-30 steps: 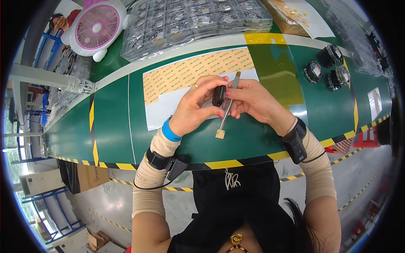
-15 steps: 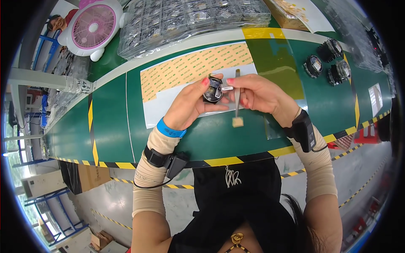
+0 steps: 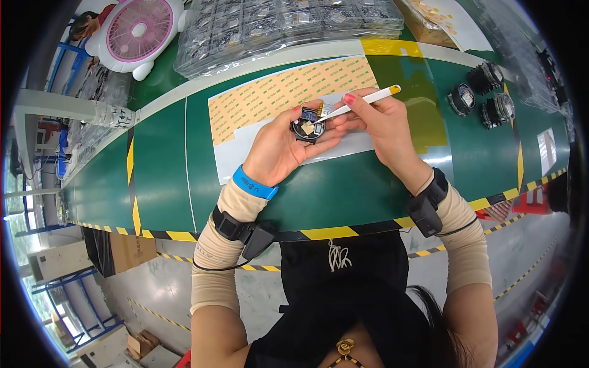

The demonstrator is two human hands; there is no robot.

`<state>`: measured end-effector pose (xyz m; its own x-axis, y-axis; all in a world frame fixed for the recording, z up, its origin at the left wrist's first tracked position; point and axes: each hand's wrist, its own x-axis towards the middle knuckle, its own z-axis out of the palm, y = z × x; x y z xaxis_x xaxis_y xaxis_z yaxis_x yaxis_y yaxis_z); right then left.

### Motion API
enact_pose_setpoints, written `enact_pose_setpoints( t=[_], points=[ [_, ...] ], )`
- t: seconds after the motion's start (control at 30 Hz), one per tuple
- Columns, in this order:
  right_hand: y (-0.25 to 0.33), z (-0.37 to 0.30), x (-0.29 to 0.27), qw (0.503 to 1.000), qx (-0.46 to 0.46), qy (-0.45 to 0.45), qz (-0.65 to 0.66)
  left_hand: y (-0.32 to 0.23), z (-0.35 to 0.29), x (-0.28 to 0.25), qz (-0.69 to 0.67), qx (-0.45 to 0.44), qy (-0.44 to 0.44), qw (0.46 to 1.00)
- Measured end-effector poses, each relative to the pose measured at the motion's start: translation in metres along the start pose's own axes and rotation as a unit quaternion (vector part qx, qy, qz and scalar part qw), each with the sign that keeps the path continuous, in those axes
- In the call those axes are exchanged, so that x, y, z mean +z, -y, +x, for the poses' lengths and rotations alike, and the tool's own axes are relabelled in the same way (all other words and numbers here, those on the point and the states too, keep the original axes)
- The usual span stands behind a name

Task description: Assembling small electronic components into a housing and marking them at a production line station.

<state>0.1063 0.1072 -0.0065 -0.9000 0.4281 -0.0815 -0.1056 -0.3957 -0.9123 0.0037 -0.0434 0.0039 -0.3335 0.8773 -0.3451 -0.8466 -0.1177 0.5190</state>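
My left hand [image 3: 270, 153] is closed around the rim of a small round black watch-like housing [image 3: 297, 132], its open inside facing up and showing electronic parts. A small beige square [image 3: 307, 128] lies inside. My right hand [image 3: 389, 126] grips white-and-grey tweezers [image 3: 374, 96] slanting down to the left, their tips at the beige square. Whether the tips still pinch it is too small to tell. A small silver part [image 3: 327, 110] sticks out at the housing's upper right, close to my right fingers.
Beneath my hands lies a beige printed adhesive sheet [image 3: 288, 86] on white paper, beside a yellow translucent film [image 3: 408, 67]. Three black round housings [image 3: 461, 99] stand at right. Stacked clear trays of parts [image 3: 245, 37] and a pink-white fan [image 3: 140, 29] are at the back.
The tweezers have swung round, their tips moving from near the table's front to the housing. The beige square has gone from the tweezers' near end into the housing, which now faces more upward.
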Motion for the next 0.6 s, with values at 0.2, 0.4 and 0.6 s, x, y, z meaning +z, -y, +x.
enact_pose_setpoints(
  t=[0.2,0.4,0.6],
  points=[
    [-0.002,-0.013,0.005,0.957,-0.212,0.061,-0.189,0.001,-0.002,0.004,0.116,0.067,-0.029,0.991],
    [0.001,-0.015,0.003,0.933,-0.293,0.05,-0.201,-0.004,0.003,-0.01,0.215,0.041,-0.067,0.973],
    [-0.002,-0.016,0.005,0.919,-0.292,0.107,-0.241,0.002,0.001,-0.004,0.074,0.08,-0.036,0.993]
  ],
)
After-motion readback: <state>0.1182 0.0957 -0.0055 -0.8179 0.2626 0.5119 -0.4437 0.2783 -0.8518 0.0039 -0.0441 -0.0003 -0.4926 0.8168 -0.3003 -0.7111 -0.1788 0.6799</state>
